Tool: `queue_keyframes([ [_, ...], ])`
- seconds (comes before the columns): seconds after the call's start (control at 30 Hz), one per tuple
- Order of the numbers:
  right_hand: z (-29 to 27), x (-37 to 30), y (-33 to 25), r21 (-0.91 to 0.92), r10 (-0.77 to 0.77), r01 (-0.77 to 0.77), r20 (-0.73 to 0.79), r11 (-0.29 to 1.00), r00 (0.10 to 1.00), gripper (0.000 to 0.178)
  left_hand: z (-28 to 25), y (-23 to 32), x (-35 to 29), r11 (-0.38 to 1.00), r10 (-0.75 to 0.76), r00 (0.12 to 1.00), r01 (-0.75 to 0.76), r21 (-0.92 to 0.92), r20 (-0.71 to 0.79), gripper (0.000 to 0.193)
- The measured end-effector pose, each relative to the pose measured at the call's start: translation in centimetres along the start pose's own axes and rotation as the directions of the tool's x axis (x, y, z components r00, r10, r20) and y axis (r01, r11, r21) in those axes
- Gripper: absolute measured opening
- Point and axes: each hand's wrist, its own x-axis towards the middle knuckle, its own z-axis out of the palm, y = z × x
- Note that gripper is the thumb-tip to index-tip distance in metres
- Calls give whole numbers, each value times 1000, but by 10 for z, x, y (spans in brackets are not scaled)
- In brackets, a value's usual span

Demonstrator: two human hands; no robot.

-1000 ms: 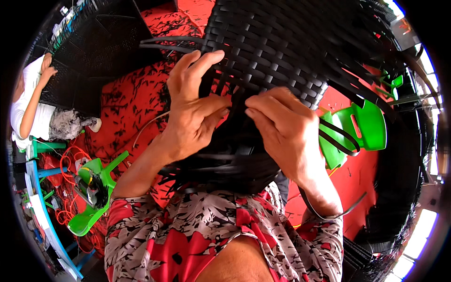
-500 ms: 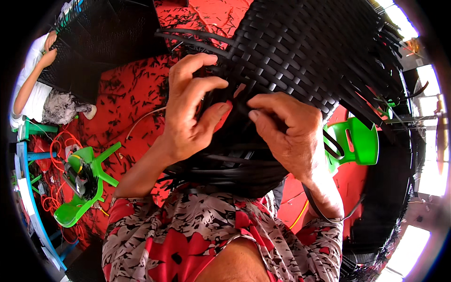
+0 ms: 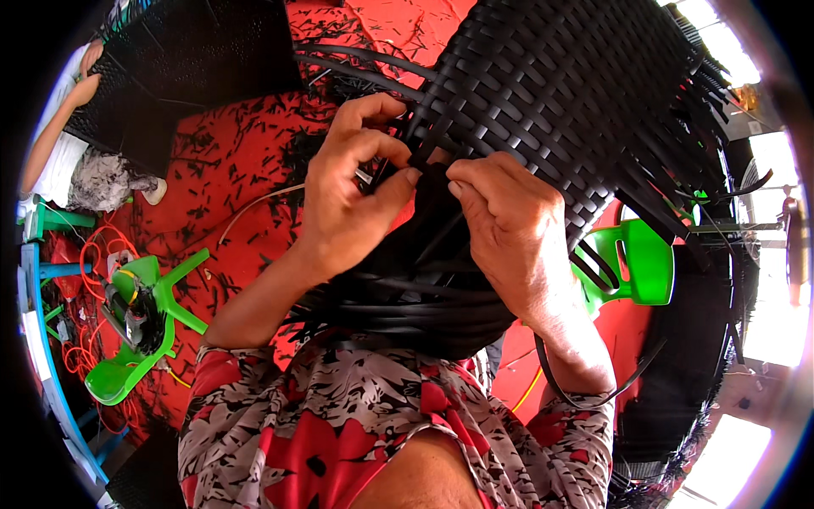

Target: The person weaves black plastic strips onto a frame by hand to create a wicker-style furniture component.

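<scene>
A black woven plastic panel (image 3: 551,93) fills the upper right, its near left corner between my hands. My left hand (image 3: 346,199) is at that corner, thumb and forefinger closed together on a black weaving strip whose course is partly hidden. Close beside it, my right hand (image 3: 517,233) pinches a dark strip between thumb and forefinger at the panel's near edge. Loose black strips (image 3: 407,310) hang in a bundle below both hands, over my lap. One strip tail (image 3: 551,382) curves past my right wrist.
A green plastic chair (image 3: 649,263) stands right of the panel. Another green chair (image 3: 110,377), with tools on it, lies left among orange cords. Strip scraps litter the red floor covering (image 3: 203,178). At upper left, another person's hand (image 3: 83,89) touches a dark panel (image 3: 195,76).
My left thumb and forefinger have closed together near the corner. My right hand has shifted slightly left and up. The whole view has moved a little, with the panel now slightly further right.
</scene>
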Motion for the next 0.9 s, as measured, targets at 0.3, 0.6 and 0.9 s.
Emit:
queue_keyframes([
  [0.3,-8,-5,-3,25,71,-72,16,997,997,8,-1,-11,-3,935,-122,989,142,-325,81,11],
  [0.6,8,5,3,-21,21,-22,-48,1000,999,11,-1,-9,-3,992,113,992,-116,55,52,28],
  [0.9,9,2,2,-57,18,-18,4,998,1000,20,-19,3,26,812,278,907,-398,428,316,28],
])
